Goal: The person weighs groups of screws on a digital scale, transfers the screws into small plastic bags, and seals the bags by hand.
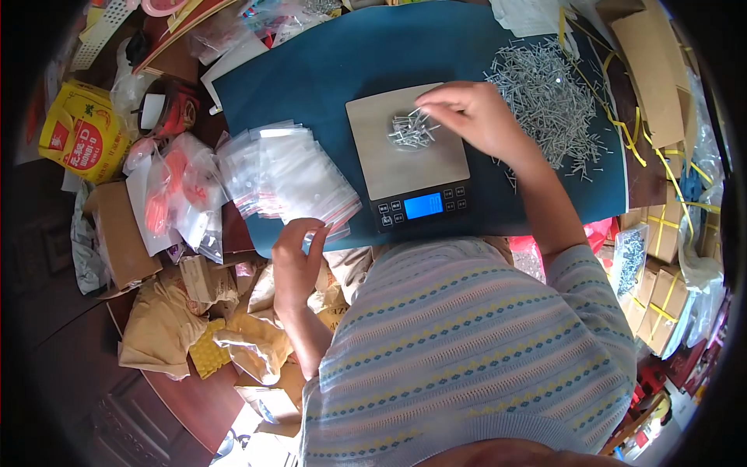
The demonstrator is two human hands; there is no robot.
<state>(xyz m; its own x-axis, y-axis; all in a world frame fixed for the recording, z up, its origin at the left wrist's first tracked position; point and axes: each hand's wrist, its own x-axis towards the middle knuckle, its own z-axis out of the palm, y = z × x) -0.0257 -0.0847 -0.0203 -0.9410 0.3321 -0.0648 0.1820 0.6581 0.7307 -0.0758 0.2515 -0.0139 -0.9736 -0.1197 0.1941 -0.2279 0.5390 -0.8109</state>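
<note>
A digital scale (373, 167) with a metal top and a lit blue display lies on the dark green mat. On its plate sits a small heap of screws (411, 132), seemingly in a clear dish or bag. Over this heap my right hand (478, 117) reaches in from the right, thumb and finger pinched on screws. My left hand (296, 253) is at the lower edge of a stack of clear zip bags (292, 171) with red seal lines. Its thumb and forefinger are closed on a bag's edge. A large pile of loose screws (548, 105) spreads right of the scale.
The dark green mat (327, 82) covers the tabletop. Yellow strapping (611, 117) trails along the right side near cardboard boxes (661, 300). To the left are a yellow packet (85, 132) and plastic bags (187, 183). Brown paper packages (167, 323) lie at lower left.
</note>
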